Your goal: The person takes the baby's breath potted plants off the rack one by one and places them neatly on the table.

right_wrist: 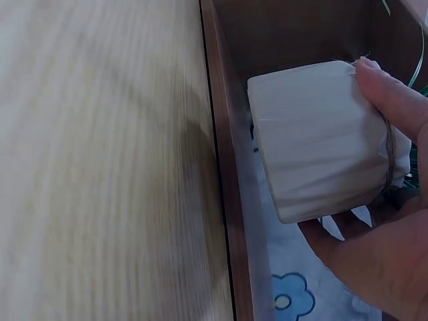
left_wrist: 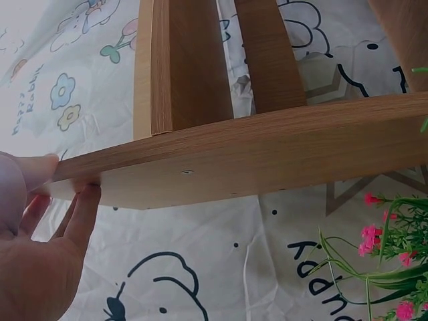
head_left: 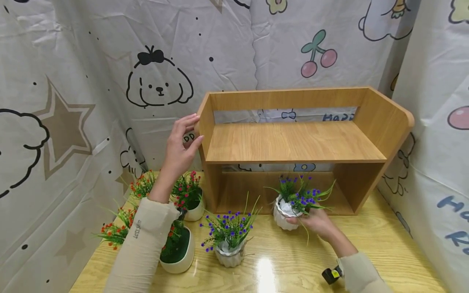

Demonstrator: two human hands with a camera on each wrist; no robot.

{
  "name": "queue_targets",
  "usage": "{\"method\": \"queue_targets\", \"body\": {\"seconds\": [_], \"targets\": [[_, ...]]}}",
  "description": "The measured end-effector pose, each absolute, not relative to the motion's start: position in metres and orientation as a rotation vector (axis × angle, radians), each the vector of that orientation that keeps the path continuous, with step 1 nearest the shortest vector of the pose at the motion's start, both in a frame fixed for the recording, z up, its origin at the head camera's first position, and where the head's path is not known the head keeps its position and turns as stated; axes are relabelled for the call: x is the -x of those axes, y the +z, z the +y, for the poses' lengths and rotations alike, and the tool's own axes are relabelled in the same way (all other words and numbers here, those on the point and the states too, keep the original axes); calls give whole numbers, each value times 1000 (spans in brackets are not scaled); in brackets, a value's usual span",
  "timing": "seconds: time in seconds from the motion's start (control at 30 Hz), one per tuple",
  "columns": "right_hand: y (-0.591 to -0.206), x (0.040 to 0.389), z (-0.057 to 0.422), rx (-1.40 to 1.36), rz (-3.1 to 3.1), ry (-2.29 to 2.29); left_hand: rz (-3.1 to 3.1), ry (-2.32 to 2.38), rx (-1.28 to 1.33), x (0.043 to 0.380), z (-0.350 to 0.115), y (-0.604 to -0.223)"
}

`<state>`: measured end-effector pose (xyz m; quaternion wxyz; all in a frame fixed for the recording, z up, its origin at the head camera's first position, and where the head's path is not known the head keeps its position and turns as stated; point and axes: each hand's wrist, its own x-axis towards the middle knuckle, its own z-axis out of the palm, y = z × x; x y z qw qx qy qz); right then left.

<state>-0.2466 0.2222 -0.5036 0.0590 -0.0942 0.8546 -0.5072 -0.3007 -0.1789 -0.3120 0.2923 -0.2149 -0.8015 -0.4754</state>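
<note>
My right hand (head_left: 318, 221) grips a potted plant (head_left: 287, 215) with purple flowers, its thumb and fingers around the pale pot. In the right wrist view the pot (right_wrist: 321, 140) is tilted, with twine around it, in front of the lower compartment. A two-tier wooden shelf (head_left: 296, 142) stands on the table. The front edge of its left side panel (left_wrist: 234, 144) is pinched between the thumb and fingers of my left hand (head_left: 180, 142). A second purple-flowered plant (head_left: 229, 254) in a similar pot sits before the shelf, left of the held one.
Left of the shelf stand red-flowered plants in white pots (head_left: 181, 260), partly hidden behind my left sleeve (head_left: 144, 240). The wooden table (head_left: 293, 268) extends in front. Printed cloth (head_left: 234, 49) hangs behind and on both sides. A small black object (head_left: 331, 276) is by my right cuff.
</note>
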Motion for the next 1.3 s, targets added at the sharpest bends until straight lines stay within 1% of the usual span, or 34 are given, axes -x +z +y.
{"method": "queue_targets", "body": {"seconds": [0.3, 0.53, 0.87, 1.0, 1.2, 1.3], "targets": [[-506, 223, 210, 587, 2658, -1538, -2119, -1276, 587, 301, -178, -311], [-508, 204, 206, 627, 2678, -1477, -2121, -1270, 592, 302, -179, -310], [-512, 191, 206, 667, 2755, -1332, -2128, -1266, 583, 301, -179, -311], [-514, 187, 205, 671, 2738, -1399, -2136, -1258, 575, 300, -179, -312], [-515, 182, 206, 676, 2791, -1347, -2138, -1257, 573, 300, -179, -311], [-517, 181, 206, 682, 2729, -1425, -2139, -1259, 571, 299, -179, -311]]}}
